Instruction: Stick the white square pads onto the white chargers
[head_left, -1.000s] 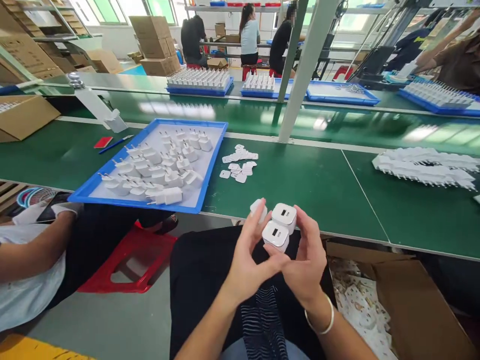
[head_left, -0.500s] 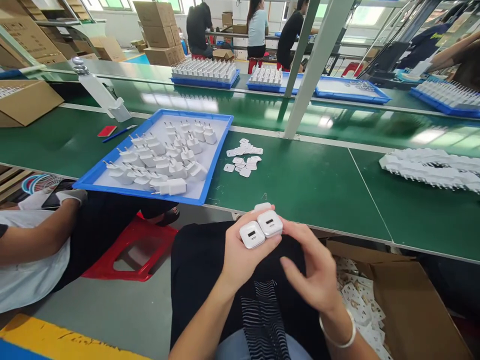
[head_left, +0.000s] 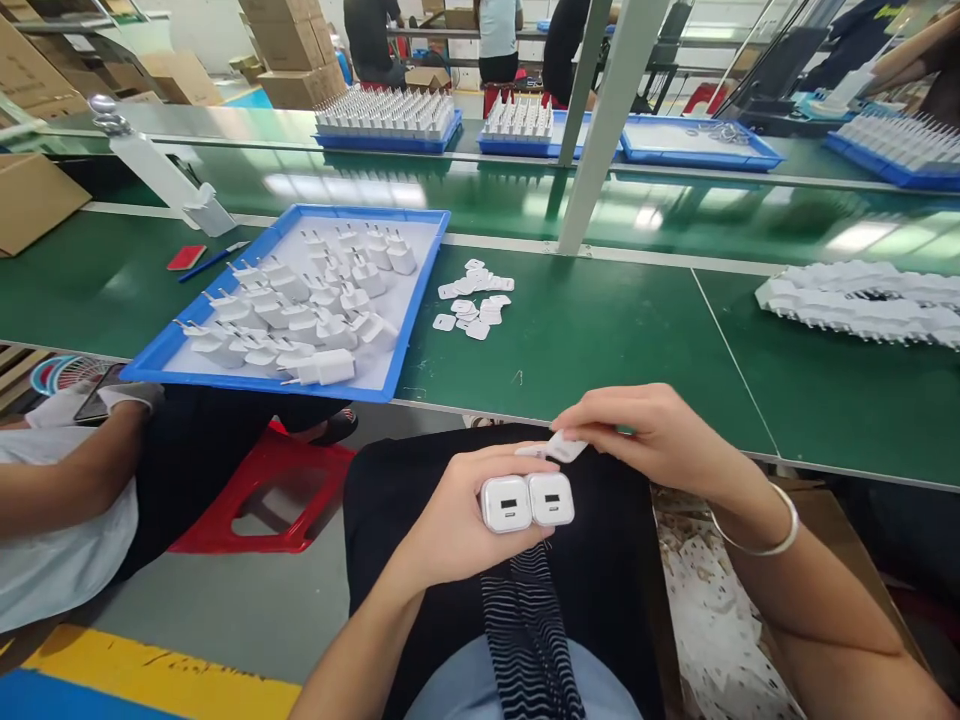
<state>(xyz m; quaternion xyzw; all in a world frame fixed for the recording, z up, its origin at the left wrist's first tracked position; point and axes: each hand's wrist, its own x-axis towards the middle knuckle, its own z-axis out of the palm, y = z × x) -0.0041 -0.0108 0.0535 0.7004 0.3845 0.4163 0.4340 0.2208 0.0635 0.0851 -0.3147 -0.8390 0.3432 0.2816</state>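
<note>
grips two white chargers point(head_left: 551, 514) in left hand point(head_left: 450, 520), fingers curled closed around their sides; holds them over the lap point(head_left: 611, 560), just off the near edge of the workbench point(head_left: 600, 330). turns both end faces to the camera: glossy, square with rounded corners, set side by side, each with a wider dark slot above a smaller one. pinches a small white piece point(head_left: 568, 447) between right hand point(head_left: 660, 435) fingertips, just beyond the chargers; full shape unclear. see standing plugs point(head_left: 214, 347), prongs up, inside the blue-rimmed tray point(head_left: 382, 388); loose white plates point(head_left: 474, 305) beside its right edge.
</note>
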